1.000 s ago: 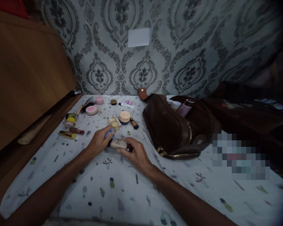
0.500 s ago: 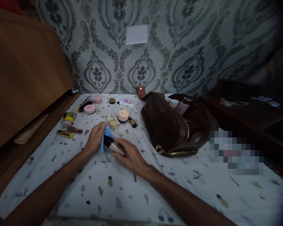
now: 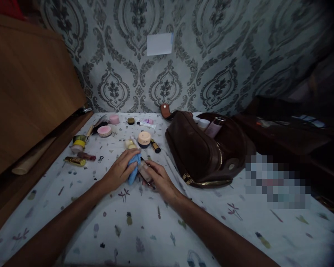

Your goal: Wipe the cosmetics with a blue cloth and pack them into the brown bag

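My left hand (image 3: pixel 118 168) is closed on a blue cloth (image 3: pixel 133 168), which presses against a small bottle (image 3: pixel 144 173) with a dark cap and a beige, clear-looking body. Around the bottle's other side my right hand (image 3: pixel 160 181) is closed, its fingers covering part of it. Both hands meet low over the printed white sheet. Just beyond them stand a peach-lidded jar (image 3: pixel 144 139), a black and gold tube (image 3: pixel 156 146) and small cream-coloured pots (image 3: pixel 130 144), partly hidden by my left hand.
To the right lies an open brown leather bag (image 3: pixel 195 148) with bottles inside. Left are a gold tube (image 3: pixel 75 161), a yellow-banded jar (image 3: pixel 78 145) and a pink compact (image 3: pixel 104 131). A wooden cabinet (image 3: pixel 30 81) borders the left; a patterned wall (image 3: pixel 167 85) closes the back.
The cloth and my left hand have shifted right, and now wrap the bottle's upper side. The bottle has been turned within my right hand. The view has tilted slightly.
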The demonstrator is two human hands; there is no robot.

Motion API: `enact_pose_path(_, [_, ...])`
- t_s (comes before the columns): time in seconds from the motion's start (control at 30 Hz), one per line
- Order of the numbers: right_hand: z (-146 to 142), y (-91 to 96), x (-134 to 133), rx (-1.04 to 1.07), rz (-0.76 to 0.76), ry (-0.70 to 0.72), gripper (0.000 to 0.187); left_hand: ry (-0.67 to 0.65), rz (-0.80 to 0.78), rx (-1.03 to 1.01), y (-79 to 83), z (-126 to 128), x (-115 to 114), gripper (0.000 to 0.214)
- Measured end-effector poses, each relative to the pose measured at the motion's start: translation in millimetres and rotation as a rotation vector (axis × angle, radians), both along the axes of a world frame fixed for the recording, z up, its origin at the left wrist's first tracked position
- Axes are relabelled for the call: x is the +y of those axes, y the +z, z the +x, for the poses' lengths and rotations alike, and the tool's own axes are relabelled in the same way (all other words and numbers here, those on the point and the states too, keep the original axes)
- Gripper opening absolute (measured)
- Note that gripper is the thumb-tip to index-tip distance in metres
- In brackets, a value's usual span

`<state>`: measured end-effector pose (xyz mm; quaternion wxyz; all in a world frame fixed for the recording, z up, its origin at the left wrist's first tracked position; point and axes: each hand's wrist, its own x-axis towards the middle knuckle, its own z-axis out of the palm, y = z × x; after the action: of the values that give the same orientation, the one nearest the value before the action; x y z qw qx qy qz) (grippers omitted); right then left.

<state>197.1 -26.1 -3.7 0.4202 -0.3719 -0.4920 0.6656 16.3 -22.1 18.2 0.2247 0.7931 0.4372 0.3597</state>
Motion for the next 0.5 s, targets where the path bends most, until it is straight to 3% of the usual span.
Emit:
enact_pose_path(0.2, [-1.0,9.2,-2.9,0.187,-0.179,0.045,0.043,0.244,-0.175,-0.152,2.1,-8.4,5.7,0.045])
enact_pose_path(0.27, [-0.8,10.8,-3.5,0.223,-0.188,0.055,0.042,0.174,-0.233,-0.268,3.8,-8.7,5.4,0.045])
enact_pose_path(0.4, [1.0,10.5,-3.3,0.242,-0.157,0.106,0.039,-0.056,-0.49,-0.495,6.5,-6.2,2.8,0.057])
enact_pose_path(0.5, [1.1,8.6,-2.4,0.224,-0.161,0.143,0.041,-0.067,-0.584,-0.609,5.7,-4.4,2.4,0.057])
